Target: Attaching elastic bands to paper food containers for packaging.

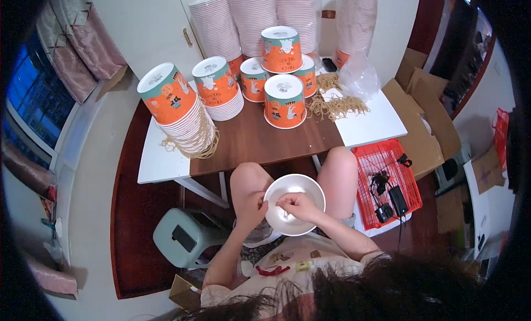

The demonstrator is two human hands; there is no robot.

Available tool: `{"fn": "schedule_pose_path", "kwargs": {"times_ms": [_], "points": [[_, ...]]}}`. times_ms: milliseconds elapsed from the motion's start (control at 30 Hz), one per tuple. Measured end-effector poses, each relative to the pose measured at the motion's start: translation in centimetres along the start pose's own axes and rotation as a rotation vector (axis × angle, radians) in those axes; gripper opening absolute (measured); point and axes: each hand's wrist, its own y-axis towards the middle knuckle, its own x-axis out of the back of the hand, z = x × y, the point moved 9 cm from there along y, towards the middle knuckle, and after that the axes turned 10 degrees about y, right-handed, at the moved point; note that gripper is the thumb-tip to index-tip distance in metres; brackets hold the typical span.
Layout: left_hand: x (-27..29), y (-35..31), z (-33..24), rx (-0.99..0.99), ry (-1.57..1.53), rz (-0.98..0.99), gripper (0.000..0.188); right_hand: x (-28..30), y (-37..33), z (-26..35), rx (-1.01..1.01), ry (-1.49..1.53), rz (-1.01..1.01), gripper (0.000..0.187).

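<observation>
A white paper bucket (pixel 307 189) rests between my thighs with its mouth facing up. My left hand (pixel 255 208) grips its left rim. Inside the mouth, my right hand (pixel 299 206) is closed in a pinch; a small thin loop shows below its fingertips, too fine to name. On the table (pixel 265 146) ahead stand upside-down orange and green printed paper buckets, such as the single bucket (pixel 285 108) nearest me. At the left, a nested stack of buckets (pixel 176 108) has tan cords (pixel 207 146) hanging round its lower part.
Tall wrapped stacks of buckets (pixel 253 22) line the table's back. More tan cords (pixel 337 106) and a clear plastic bag (pixel 359 76) lie at right. A red basket (pixel 362 160) holds black adapters. A grey-green stool (pixel 171 241) with a phone stands left; cardboard boxes (pixel 412 119) stand right.
</observation>
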Motion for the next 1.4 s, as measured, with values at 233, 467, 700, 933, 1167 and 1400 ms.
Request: {"fn": "schedule_pose_path", "kwargs": {"times_ms": [233,467,700,933,1167,1400], "points": [[-2.7,-4.1,-0.1,0.143,-0.094,-0.051,0.036,0.8,-0.5,2.3,0.244,-0.602,-0.134,0.015],[-2.8,-4.2,2.3,0.244,-0.217,-0.047,0.035,0.1,-1.3,2.5,0.253,-0.673,-0.146,0.014],[1.4,-4.2,-2.7,0.106,0.011,-0.176,0.024,-0.6,-1.9,3.7,0.338,-0.697,-0.162,0.014],[1.6,-3.6,-4.6,-0.026,0.052,-0.134,0.014,-1.0,-3.7,5.5,0.509,-0.721,-0.182,0.011],[1.2,-3.2,-4.5,-0.025,-0.005,-0.09,0.011,-1.1,-4.3,6.5,0.571,-0.678,-0.196,0.01],[1.7,-3.4,-5.2,-0.128,0.014,-0.141,0.007,-0.4,-3.4,4.8,0.289,-0.329,-0.123,0.008]]}}
